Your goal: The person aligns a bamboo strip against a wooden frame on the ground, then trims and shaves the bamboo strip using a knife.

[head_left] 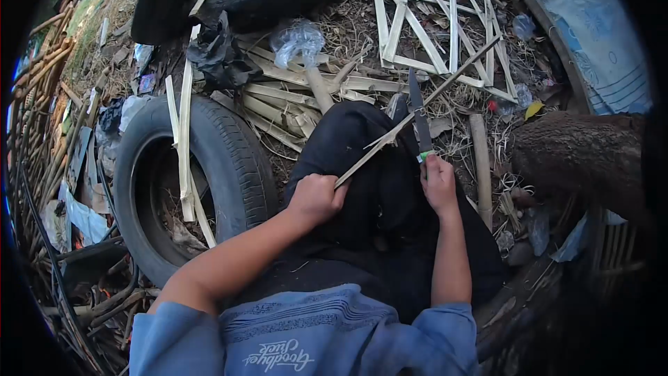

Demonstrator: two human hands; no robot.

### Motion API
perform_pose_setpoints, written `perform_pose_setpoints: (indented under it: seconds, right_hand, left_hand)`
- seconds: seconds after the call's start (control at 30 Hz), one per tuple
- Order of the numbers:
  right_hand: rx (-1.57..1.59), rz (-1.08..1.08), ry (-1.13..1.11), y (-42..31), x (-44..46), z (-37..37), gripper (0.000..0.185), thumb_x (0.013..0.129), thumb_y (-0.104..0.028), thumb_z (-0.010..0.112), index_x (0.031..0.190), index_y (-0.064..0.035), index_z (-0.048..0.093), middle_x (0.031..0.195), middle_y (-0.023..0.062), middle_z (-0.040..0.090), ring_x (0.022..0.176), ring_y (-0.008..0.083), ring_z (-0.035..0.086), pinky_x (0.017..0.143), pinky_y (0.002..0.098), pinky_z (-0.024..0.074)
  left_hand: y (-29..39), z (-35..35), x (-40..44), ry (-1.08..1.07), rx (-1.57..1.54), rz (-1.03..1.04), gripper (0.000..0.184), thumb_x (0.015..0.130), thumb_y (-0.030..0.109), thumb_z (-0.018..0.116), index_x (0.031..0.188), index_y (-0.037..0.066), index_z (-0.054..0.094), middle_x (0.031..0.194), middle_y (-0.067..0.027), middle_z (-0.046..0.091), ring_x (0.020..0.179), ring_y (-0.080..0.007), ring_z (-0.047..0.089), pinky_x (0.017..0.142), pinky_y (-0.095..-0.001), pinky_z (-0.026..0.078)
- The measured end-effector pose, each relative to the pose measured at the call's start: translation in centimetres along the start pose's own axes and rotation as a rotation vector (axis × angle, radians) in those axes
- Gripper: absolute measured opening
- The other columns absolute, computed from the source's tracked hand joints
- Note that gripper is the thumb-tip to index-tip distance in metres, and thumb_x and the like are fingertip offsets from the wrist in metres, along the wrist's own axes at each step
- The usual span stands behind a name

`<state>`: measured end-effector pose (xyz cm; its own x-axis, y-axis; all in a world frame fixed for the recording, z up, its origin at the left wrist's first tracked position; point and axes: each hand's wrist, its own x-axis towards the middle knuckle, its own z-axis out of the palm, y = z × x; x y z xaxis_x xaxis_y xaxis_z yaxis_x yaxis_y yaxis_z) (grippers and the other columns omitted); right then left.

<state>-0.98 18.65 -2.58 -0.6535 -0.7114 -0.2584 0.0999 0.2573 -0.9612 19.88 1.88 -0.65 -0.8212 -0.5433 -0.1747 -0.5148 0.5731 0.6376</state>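
- Left hand (316, 197): fingers closed round a bamboo strip (369, 157), mid-frame, slanting toward upper right.
- Right hand (440, 182): fingers wrapped around a knife (424, 138); blade contact unclear.
- Strip pale near the left hand, brown beyond: seemingly part-shaved, far length undone.

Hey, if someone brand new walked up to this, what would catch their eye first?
Probably the knife, upright in the right hand, its blade crossing in view the long stick gripped by the left hand above the lap. Next, the big tire on the ground at left, with pale strips across it, and the crisscross lattice lying beyond the knees, toward the upper right.
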Motion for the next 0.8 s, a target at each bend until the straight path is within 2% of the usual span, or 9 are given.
perform_pose_setpoints:
  seconds: [0.03, 0.07, 0.27, 0.33, 0.4, 0.47, 0.53, 0.6, 0.8]
  right_hand:
    - [-0.286, -0.196, 0.106, -0.3, 0.3, 0.3, 0.048, 0.099, -0.038, 0.047, 0.073, 0.0021, 0.052, 0.056, 0.0050, 0.042, 0.050, 0.0128, 0.040, 0.049, 0.0315, 0.0344]
    - [-0.332, -0.180, 0.084, -1.0, -0.1, 0.4, 0.047, 0.098, -0.037, 0.048, 0.078, 0.0047, 0.054, 0.057, 0.0088, 0.043, 0.053, 0.0157, 0.041, 0.052, 0.0349, 0.0363]
    - [-0.295, -0.041, -0.030, -1.5, -0.3, -1.1, 0.046, 0.098, -0.037, 0.048, 0.082, 0.0052, 0.058, 0.056, 0.0103, 0.046, 0.055, 0.0152, 0.040, 0.053, 0.0343, 0.0378]
    - [-0.307, -0.078, 0.148, -2.6, -0.3, -1.5, 0.047, 0.098, -0.037, 0.048, 0.080, 0.0055, 0.056, 0.056, 0.0104, 0.046, 0.055, 0.0155, 0.040, 0.054, 0.0345, 0.0381]
    - [-0.289, -0.126, 0.216, -2.2, -0.1, -1.5, 0.047, 0.098, -0.037, 0.048, 0.078, 0.0053, 0.055, 0.056, 0.0095, 0.045, 0.056, 0.0149, 0.040, 0.054, 0.0344, 0.0380]
    - [-0.284, -0.111, -0.072, -1.6, -0.1, -0.7, 0.047, 0.102, -0.037, 0.042, 0.066, -0.0053, 0.045, 0.057, -0.0054, 0.037, 0.050, 0.0051, 0.033, 0.045, 0.0263, 0.0283]
    - [-0.296, -0.120, -0.062, -2.7, -0.4, -0.6, 0.047, 0.102, -0.036, 0.042, 0.066, -0.0060, 0.045, 0.057, -0.0053, 0.037, 0.049, 0.0048, 0.033, 0.045, 0.0260, 0.0281]
    - [-0.280, -0.086, 0.143, -4.2, -0.5, -1.1, 0.049, 0.099, -0.037, 0.046, 0.076, 0.0045, 0.054, 0.055, 0.0077, 0.042, 0.056, 0.0137, 0.040, 0.054, 0.0344, 0.0377]
    - [-0.396, -0.081, -0.014, -2.8, -0.5, -0.3, 0.048, 0.099, -0.037, 0.047, 0.077, 0.0044, 0.053, 0.056, 0.0090, 0.042, 0.055, 0.0151, 0.043, 0.055, 0.0365, 0.0387]
  left_hand:
    - [0.2, -0.1, 0.0, -0.003, 0.002, -0.014, 0.034, 0.088, 0.025, 0.058, 0.065, 0.000, 0.063, 0.063, -0.0239, 0.058, 0.063, -0.0422, 0.060, 0.060, -0.0499, 0.048]
    - [0.3, 0.0, 0.0, -0.003, 0.009, -0.034, 0.035, 0.088, 0.025, 0.058, 0.064, 0.000, 0.063, 0.062, -0.0242, 0.058, 0.063, -0.0423, 0.060, 0.060, -0.0500, 0.048]
    - [-0.1, 0.3, -0.2, 0.058, 0.058, 0.031, 0.035, 0.088, 0.024, 0.059, 0.062, 0.000, 0.062, 0.060, -0.0249, 0.057, 0.060, -0.0427, 0.060, 0.057, -0.0496, 0.047]
    - [-0.1, 0.4, -0.3, 0.083, 0.070, 0.072, 0.036, 0.087, 0.025, 0.059, 0.061, 0.000, 0.061, 0.059, -0.0251, 0.057, 0.058, -0.0428, 0.060, 0.055, -0.0496, 0.048]
    - [0.0, 0.5, -0.3, 0.107, 0.075, 0.105, 0.037, 0.086, 0.026, 0.060, 0.060, 0.000, 0.060, 0.057, -0.0253, 0.057, 0.055, -0.0428, 0.060, 0.054, -0.0496, 0.049]
    - [0.3, 0.1, -0.4, 0.094, 0.095, 0.070, 0.036, 0.086, 0.026, 0.060, 0.060, 0.001, 0.060, 0.057, -0.0248, 0.057, 0.055, -0.0425, 0.060, 0.053, -0.0498, 0.049]
    - [0.2, 0.3, -0.4, 0.097, 0.094, 0.075, 0.037, 0.087, 0.026, 0.060, 0.060, 0.001, 0.060, 0.057, -0.0250, 0.057, 0.055, -0.0426, 0.060, 0.054, -0.0499, 0.050]
    - [0.2, 0.2, -0.3, 0.089, 0.160, 0.090, 0.037, 0.087, 0.027, 0.059, 0.060, 0.001, 0.060, 0.057, -0.0254, 0.057, 0.055, -0.0426, 0.060, 0.054, -0.0498, 0.050]
    - [0.0, 0.0, -0.3, 0.076, 0.165, 0.080, 0.038, 0.087, 0.028, 0.059, 0.061, 0.001, 0.060, 0.057, -0.0254, 0.057, 0.055, -0.0424, 0.060, 0.054, -0.0497, 0.050]
